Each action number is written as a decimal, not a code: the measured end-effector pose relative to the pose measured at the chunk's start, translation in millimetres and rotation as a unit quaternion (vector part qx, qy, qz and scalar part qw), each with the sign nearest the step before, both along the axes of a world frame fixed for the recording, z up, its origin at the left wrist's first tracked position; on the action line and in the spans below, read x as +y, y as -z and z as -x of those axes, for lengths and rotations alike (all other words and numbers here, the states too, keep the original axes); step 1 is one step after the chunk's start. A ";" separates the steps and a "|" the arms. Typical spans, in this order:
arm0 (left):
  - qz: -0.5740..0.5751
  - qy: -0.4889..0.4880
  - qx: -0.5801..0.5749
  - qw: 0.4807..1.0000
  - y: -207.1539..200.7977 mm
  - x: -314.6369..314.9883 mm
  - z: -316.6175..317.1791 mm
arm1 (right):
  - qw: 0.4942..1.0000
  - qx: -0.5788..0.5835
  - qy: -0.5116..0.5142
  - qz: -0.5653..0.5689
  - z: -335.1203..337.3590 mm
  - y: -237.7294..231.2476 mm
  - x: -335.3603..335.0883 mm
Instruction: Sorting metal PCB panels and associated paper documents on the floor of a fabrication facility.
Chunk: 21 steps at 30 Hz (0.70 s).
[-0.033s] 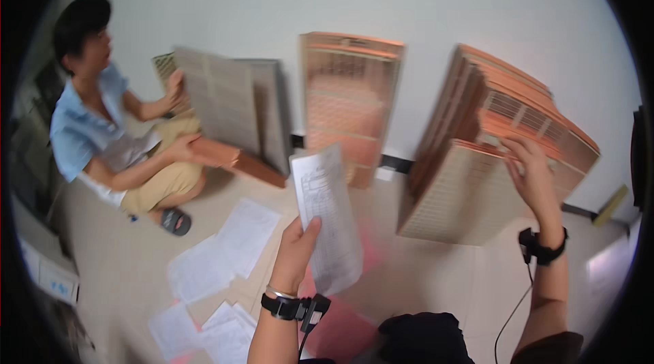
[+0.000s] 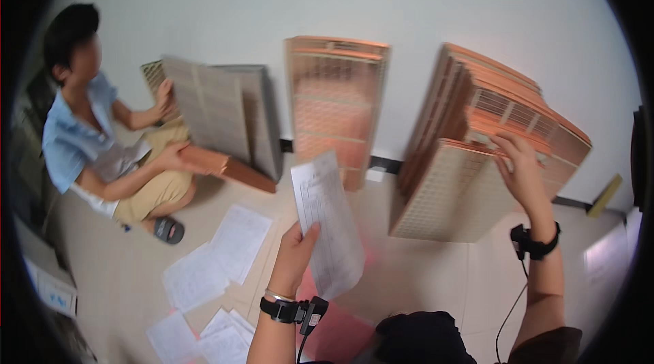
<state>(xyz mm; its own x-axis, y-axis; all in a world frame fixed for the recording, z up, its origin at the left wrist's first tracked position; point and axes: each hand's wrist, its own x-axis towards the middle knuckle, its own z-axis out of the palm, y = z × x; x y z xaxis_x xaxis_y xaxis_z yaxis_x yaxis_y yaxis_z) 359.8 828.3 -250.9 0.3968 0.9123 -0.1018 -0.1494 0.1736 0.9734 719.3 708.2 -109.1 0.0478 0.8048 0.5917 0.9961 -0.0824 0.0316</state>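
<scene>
My left hand grips a thin bundle of printed paper sheets, thumb on top, held upright in front of me. On the right, a thick stack of copper-coloured panels leans against the wall. Its front panel has a pale face with a fine grid pattern. My right hand is at that panel's top edge, its fingers bent over it; the fingertips are partly hidden. Another copper-coloured panel group stands against the wall in the middle, apart from both hands.
To the left a person sits on the floor, both hands on grey panels and a copper-coloured block. Loose papers and a pink sheet lie on the tiled floor. A cable hangs from my right wristband.
The whole view has shifted slightly, with the panels and the person now a little further left. The papers in my left hand are tilted a bit more. Both hands keep their places.
</scene>
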 end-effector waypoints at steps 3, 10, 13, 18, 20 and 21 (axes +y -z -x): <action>0.020 0.077 0.041 0.996 19.2 5.5 -16.7 | 0.997 -0.050 0.054 0.005 -15.4 18.5 -3.4; 0.095 0.047 -0.001 0.994 50.2 -9.6 -26.3 | 0.996 -0.029 0.076 0.046 -28.7 60.0 4.9; 0.104 0.026 0.003 0.994 72.1 -4.3 -16.6 | 0.996 -0.018 0.083 0.035 -29.7 77.2 8.3; 0.135 -0.015 -0.003 0.991 109.0 -0.8 -7.0 | 0.994 -0.011 0.105 0.021 -29.0 89.3 12.2; 0.113 -0.008 0.037 0.993 134.7 -2.1 -2.4 | 0.995 -0.012 0.094 -0.009 -33.6 89.0 16.6; 0.114 -0.006 0.036 0.993 144.8 -3.6 1.0 | 0.995 -0.014 0.095 -0.007 -34.9 86.4 17.8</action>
<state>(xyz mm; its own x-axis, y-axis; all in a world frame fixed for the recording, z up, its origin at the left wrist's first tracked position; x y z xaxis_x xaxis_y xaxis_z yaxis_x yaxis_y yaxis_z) 358.8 824.6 -395.7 0.3695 0.8672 -0.3337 -0.0850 0.3892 0.9172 754.2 726.0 -195.5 0.1830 0.7739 0.6063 0.9610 -0.2708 0.0556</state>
